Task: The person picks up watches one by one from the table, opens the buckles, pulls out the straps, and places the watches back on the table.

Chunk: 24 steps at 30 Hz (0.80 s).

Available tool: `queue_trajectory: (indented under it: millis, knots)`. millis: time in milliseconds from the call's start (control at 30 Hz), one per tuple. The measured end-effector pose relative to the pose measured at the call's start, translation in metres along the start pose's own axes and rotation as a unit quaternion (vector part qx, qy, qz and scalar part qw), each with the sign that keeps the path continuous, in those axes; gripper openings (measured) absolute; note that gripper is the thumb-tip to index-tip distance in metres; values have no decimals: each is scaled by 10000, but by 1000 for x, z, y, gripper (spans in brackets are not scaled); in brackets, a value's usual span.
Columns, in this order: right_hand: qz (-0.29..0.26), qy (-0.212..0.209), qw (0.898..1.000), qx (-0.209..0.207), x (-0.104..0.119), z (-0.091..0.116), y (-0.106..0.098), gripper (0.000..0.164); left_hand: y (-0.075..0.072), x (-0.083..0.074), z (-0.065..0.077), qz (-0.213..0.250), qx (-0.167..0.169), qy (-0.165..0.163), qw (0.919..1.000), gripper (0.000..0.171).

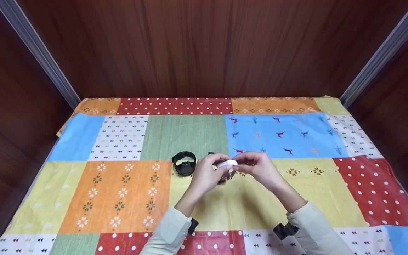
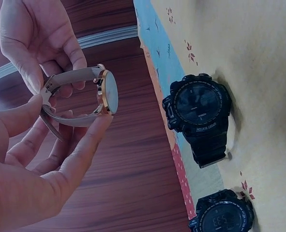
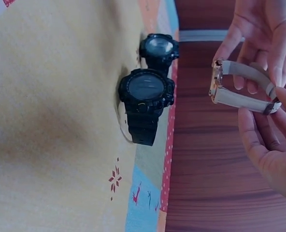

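Observation:
A wristwatch (image 1: 227,163) with a pale strap and rose-gold case (image 2: 104,92) is held up above the table, its strap fastened in a loop. My left hand (image 1: 205,173) grips it from the left, a finger at the case and the thumb by the buckle. From the other side, my right hand (image 1: 262,169) pinches the strap near the buckle (image 3: 272,106). Below the hands lies a black sports watch (image 2: 198,104), mostly hidden by them in the head view. A second black sports watch (image 1: 185,168) stands just left of my left hand.
A patchwork-patterned cloth (image 1: 119,198) covers the table. Dark wood panels (image 1: 207,46) enclose the back and both sides, with grey metal strips (image 1: 41,53) at the corners.

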State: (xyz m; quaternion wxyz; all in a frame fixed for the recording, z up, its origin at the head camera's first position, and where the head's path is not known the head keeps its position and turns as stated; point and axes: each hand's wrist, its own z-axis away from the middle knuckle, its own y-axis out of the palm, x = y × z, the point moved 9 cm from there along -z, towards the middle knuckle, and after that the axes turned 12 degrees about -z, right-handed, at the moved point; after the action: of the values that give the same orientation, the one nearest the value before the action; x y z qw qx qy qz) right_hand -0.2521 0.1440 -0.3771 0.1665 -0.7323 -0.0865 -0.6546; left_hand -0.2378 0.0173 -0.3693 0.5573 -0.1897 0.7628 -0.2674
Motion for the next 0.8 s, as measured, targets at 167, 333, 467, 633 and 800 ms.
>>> queue_trajectory:
  millis: [167,333,467,633,800]
  knots:
    - [-13,55,10000,1,-1,1,0,21,0,2,0,62,38,-85,9999,18]
    - [-5,80,10000,-1,-1,1,-1,21,0,3,0,202,92,-105,9997,17]
    - [-103,147,9998,-18,-1,1,-3,22,-1,5,0,332,111,-146,9993,15]
    - [-315,244,9992,-46,-1,1,-5,22,-2,6,0,281,151,-150,9994,11]
    - [-232,206,9995,-11,0,2,-6,21,-2,8,2,241,199,-148,9994,10]
